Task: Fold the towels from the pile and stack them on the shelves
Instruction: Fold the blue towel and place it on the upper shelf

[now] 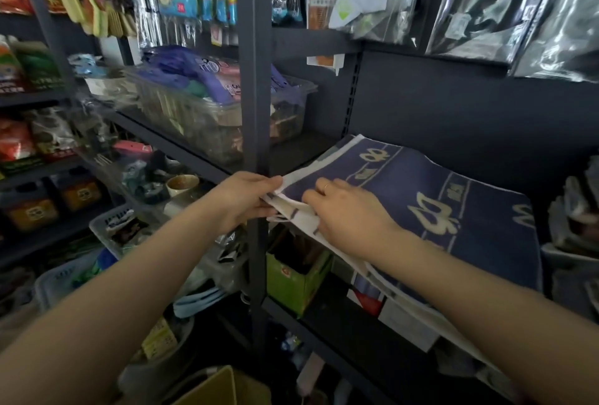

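A folded navy towel [453,203] with pale yellow woven motifs lies on a dark metal shelf [304,148], on top of white folded towel layers [303,210] that overhang the shelf's front edge. My left hand [246,197] pinches the near left corner of the stack, thumb on top. My right hand [346,213] lies on the navy towel with its fingers curled over the front edge into the white layers. A ring shows on one finger. The shelf under the stack is mostly hidden.
A dark upright post [256,80] stands just left of the towels. A clear plastic bin [207,106] of packaged goods sits on the shelf to the left. Grey folded cloths [577,220] lie at the right. A green box [298,281] stands on the shelf below.
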The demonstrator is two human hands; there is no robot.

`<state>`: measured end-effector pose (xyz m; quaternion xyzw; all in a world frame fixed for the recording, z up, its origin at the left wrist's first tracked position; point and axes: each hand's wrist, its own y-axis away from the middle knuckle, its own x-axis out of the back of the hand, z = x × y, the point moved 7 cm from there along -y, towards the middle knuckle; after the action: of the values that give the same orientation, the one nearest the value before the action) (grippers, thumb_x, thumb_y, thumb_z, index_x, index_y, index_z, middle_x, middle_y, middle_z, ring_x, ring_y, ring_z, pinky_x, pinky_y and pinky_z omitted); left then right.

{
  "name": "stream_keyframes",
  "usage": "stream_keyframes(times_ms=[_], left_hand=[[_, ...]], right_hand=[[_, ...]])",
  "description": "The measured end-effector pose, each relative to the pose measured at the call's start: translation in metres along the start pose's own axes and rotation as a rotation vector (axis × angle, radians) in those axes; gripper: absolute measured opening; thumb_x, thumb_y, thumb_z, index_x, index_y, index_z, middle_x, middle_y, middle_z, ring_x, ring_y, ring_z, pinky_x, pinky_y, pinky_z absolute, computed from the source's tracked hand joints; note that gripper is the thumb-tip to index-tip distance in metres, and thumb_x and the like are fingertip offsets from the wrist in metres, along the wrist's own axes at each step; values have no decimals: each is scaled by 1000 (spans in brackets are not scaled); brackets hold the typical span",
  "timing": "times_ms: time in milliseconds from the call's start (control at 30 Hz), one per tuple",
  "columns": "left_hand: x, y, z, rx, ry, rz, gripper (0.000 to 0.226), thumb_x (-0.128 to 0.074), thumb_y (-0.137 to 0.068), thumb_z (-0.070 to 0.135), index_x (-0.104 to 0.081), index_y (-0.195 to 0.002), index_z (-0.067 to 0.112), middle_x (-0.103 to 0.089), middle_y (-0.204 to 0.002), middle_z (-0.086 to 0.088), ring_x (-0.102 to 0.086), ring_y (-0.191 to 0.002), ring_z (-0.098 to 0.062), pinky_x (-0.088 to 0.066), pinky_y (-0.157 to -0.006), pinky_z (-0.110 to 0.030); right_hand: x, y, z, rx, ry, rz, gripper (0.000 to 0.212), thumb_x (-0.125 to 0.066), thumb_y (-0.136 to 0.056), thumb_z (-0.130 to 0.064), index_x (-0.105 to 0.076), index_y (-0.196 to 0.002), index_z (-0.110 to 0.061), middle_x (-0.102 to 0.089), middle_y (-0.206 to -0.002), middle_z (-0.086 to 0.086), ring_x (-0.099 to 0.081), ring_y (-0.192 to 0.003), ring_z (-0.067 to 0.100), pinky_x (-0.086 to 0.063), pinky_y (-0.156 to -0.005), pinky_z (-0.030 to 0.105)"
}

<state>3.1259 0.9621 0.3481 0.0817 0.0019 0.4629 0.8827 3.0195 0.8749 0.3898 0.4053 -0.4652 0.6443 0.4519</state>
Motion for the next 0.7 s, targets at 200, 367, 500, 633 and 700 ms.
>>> stream_keyframes(times_ms=[200,367,500,633,700], left_hand=[[4,-1,7,-142,-249,241,17,-56,-89,11,-61,-74,5,-58,-67,-9,-57,-63,-18,-51,-65,-33],[-6,16,26,-485,-895,454,10,-53,-86,8,-53,-96,4,-56,-90,-11,-52,-85,-27,-35,-65,-29],[-55,27,31,-882,-974,116,42,-44,-88,8,-47,-130,8,-50,-132,-13,-46,-121,-30,-38,-98,-38],[-87,17,3,-803,-1159,-203,58,-30,-94,47,-24,-146,22,-29,-151,0,-29,-138,-17,-27,-110,-30],[-85,12,-2,-809,-1225,-185,68,-26,-88,59,-15,-147,26,-26,-153,2,-28,-138,-19,-29,-109,-32]], right_hand=[[-10,17,-7,-54,5,-37,41,-48,-86,0,-43,-126,-10,-38,-125,11,-47,-109,31,-46,-76,38],[-14,49,-2,-143,44,153,66,-75,-55,0,-55,-116,-12,-56,-108,14,-57,-87,33,-48,-66,36],[-13,97,18,-381,119,217,59,-83,-51,-17,-58,-104,-14,-59,-99,10,-59,-80,29,-49,-65,35],[-30,134,31,-489,186,55,59,-83,-53,-38,-61,-102,-14,-61,-97,12,-62,-84,32,-51,-64,39],[-37,146,32,-464,297,-19,76,-88,-41,-26,-63,-111,-15,-63,-100,13,-62,-83,33,-51,-62,39]])
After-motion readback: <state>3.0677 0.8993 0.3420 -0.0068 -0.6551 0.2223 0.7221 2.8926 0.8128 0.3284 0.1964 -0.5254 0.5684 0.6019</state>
